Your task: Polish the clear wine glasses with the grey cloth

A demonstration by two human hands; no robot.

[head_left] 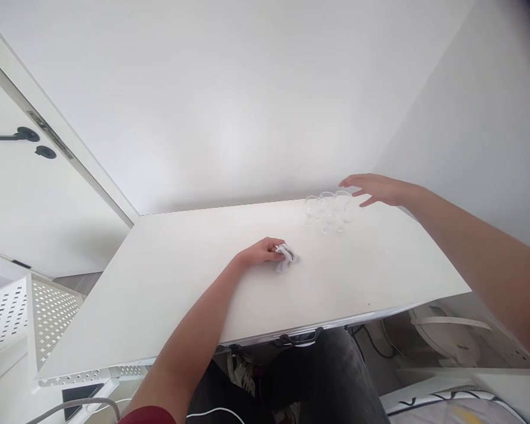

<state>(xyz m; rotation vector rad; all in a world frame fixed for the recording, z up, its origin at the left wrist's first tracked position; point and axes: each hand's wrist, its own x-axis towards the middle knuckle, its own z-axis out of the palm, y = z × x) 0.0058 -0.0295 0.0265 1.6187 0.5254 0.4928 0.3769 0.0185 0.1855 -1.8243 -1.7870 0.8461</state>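
My left hand point(267, 251) is closed around a crumpled white cloth point(286, 257), low over the middle of the white table point(181, 259). Toward the back right of the table stands a close group of clear drinking glasses point(327, 207); how many there are is hard to tell because they overlap. Just to their right, my right hand point(375, 188) hovers with its fingers spread and nothing in them. Its fingertips are near the rim of the rightmost glass, and I cannot tell whether they touch it.
Behind the table rises a white wall point(229, 106). A door with a black handle point(26, 134) is at the left. White perforated baskets point(53, 309) stand at lower left. My legs point(331, 377) are under the table's front edge, and a tiny dark speck point(368, 304) lies near that edge.
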